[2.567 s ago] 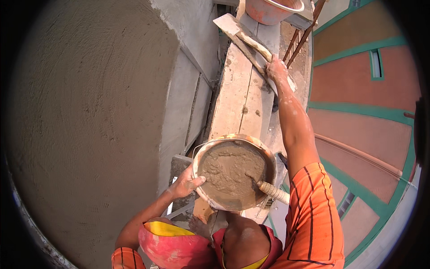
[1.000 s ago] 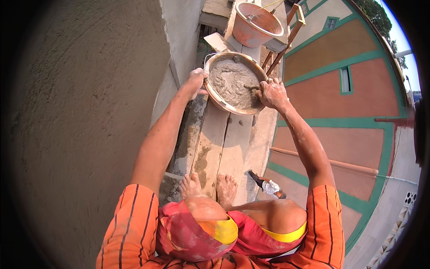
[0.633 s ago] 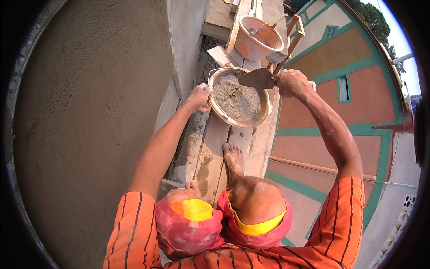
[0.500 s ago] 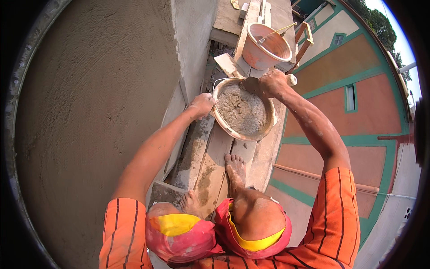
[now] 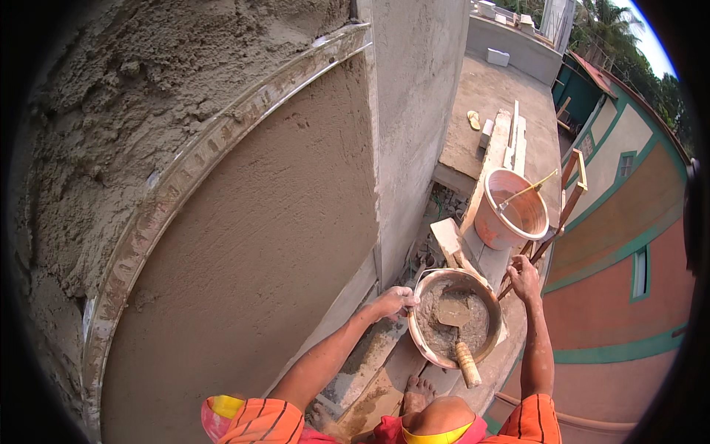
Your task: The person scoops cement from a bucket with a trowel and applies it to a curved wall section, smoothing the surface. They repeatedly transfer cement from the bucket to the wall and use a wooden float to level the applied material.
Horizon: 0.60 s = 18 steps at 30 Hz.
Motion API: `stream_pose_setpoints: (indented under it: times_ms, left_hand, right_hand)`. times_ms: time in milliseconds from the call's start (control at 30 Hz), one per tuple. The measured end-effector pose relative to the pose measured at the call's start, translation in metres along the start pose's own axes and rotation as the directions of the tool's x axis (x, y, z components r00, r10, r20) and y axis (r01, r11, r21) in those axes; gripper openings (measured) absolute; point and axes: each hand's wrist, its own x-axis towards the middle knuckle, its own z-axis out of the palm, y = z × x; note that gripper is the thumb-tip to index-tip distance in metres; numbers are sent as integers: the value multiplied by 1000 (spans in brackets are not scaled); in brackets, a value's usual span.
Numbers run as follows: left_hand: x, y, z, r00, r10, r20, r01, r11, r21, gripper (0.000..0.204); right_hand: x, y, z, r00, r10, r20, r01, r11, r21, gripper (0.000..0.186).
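Note:
A bucket of wet grey mortar (image 5: pixel 493 297) stands on the planks in front of me. My left hand (image 5: pixel 393 302) grips its left rim, thumb and fingers closed on the edge. In the mortar lies a trowel (image 5: pixel 467 362), its blade flat on the mix and its wooden handle leaning over the near rim. My right hand (image 5: pixel 524 280) is off the trowel, in the air right of the bucket, fingers loosely bent and apart with nothing visible in them. Just beyond the bucket lies a flat wooden float (image 5: pixel 447 238).
A larger orange bucket (image 5: pixel 492 228) with a stick across it stands farther along the planks (image 5: pixel 406 360). At left rises a freshly plastered wall (image 5: pixel 251 244), crossed by a long metal straightedge (image 5: pixel 200 152). My bare foot (image 5: pixel 418 392) is on the planks. A wooden frame (image 5: pixel 573 194) stands at right.
My right hand has let go of the trowel, which now rests in the mortar, and moved away to the right. My left hand stays on the rim. The view has tilted up and left.

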Motion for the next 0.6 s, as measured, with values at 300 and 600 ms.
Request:
stream_pose_setpoints:
  times_ms: [300, 600]
  left_hand:
    - [4, -28, 9, 984, 49, -174, -63, 995, -75, 32]
    - [-10, 61, 1, 735, 407, -542, -442, 894, 72, 44]
  right_hand:
    - [39, 111, 159, 911, 213, 352, -316, 911, 266, 47]
    - [0, -58, -36, 986, -166, -11, 152, 921, -358, 43]
